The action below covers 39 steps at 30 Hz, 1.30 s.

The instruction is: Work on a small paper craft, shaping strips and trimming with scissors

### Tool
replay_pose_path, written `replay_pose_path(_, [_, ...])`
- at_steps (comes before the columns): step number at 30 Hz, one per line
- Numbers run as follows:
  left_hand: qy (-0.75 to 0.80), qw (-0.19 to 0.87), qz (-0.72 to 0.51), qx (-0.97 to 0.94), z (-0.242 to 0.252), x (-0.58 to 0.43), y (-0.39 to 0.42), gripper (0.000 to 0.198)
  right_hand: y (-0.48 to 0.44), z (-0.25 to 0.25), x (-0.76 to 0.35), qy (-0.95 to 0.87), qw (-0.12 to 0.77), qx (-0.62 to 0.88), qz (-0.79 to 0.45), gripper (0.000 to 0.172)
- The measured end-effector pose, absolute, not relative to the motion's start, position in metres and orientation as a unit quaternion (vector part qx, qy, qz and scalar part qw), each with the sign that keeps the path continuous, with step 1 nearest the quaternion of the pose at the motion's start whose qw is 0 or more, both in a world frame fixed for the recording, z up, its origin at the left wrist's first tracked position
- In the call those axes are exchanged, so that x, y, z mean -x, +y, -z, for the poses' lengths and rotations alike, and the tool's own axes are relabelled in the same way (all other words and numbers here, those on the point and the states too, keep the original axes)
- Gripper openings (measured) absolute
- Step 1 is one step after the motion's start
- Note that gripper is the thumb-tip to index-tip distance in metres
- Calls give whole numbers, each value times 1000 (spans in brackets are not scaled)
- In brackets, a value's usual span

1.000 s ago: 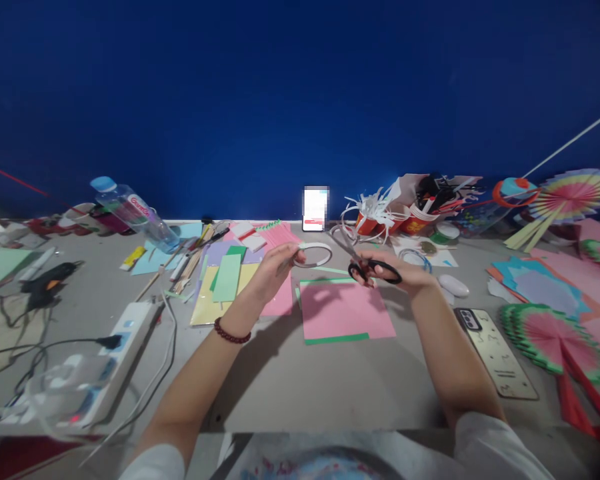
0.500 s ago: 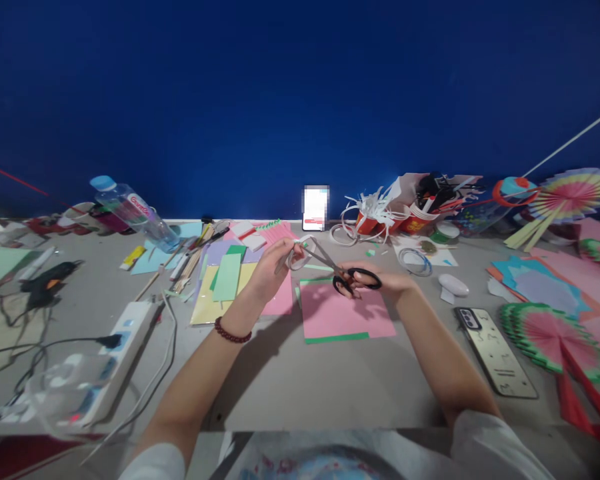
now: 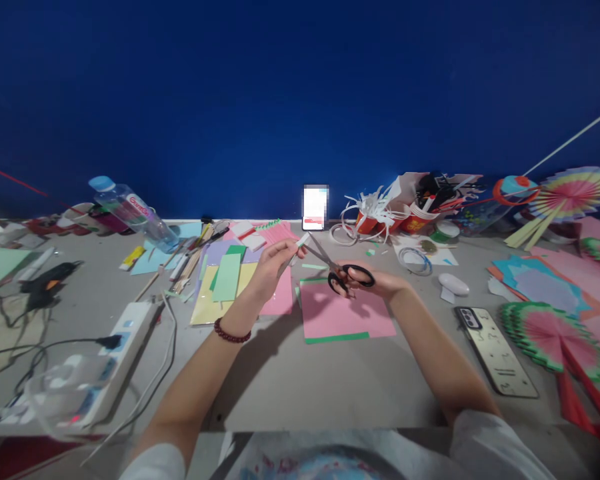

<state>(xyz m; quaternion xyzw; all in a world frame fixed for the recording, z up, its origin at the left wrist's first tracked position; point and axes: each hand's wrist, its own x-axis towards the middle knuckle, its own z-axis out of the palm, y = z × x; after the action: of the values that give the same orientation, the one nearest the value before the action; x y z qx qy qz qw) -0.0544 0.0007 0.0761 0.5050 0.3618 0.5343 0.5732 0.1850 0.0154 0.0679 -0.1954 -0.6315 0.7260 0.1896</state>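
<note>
My left hand (image 3: 270, 265), with a dark red bead bracelet on the wrist, is raised over the table and pinches a small pale strip (image 3: 301, 241) between its fingertips. My right hand (image 3: 383, 282) grips black-handled scissors (image 3: 349, 276). Their blades point up and left, with the tips just below the strip. Under both hands lies a pink sheet (image 3: 347, 315) with green edges. A white tape ring (image 3: 337, 235) lies on the table behind the scissors.
Coloured paper sheets (image 3: 225, 280) lie left of the hands. A power strip (image 3: 125, 333), cables and a glue gun (image 3: 47, 280) are at the left, near a water bottle (image 3: 130, 210). A phone (image 3: 315, 207) stands at the wall. Another phone (image 3: 497, 350) and folded paper fans (image 3: 550, 333) lie right.
My right hand moved the scissors left to the pale ring in my left hand. The ring is no longer seen there; the fingers now pinch a short strip.
</note>
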Motion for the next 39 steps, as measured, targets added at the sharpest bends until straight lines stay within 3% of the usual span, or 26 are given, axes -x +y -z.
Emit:
replay_pose_path(6, [329, 574, -539, -522, -74, 55, 2, 21, 15, -68, -184, -647, 205, 204, -705, 48])
replay_pose_path(24, [303, 438, -601, -596, -75, 57, 1, 23, 7, -72, -179, -624, 225, 290, -689, 48])
replay_pose_path(39, [289, 433, -597, -610, -79, 53, -1, 28, 5, -74, -178, -630, 221, 293, -685, 46])
